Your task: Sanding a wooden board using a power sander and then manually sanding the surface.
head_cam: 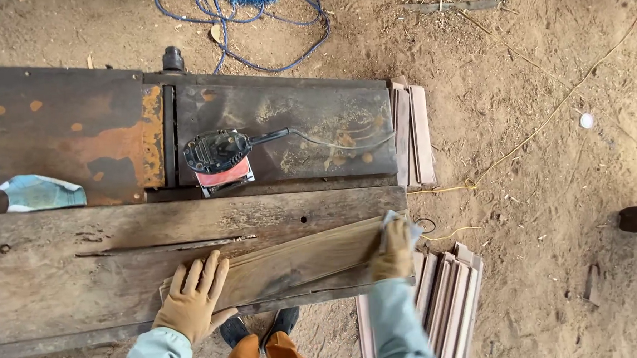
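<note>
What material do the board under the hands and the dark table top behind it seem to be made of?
The board looks like bare wood: tan, matte, with grain lines. The left hand lies flat on it; the right hand presses a cloth on its end. The table top seems metal, probably steel: dark, with orange rust patches.

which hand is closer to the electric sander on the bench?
Left. The left hand lies flat on the plank, almost straight below the sander. The right hand grips the plank's far end, well off to the sander's right.
</note>
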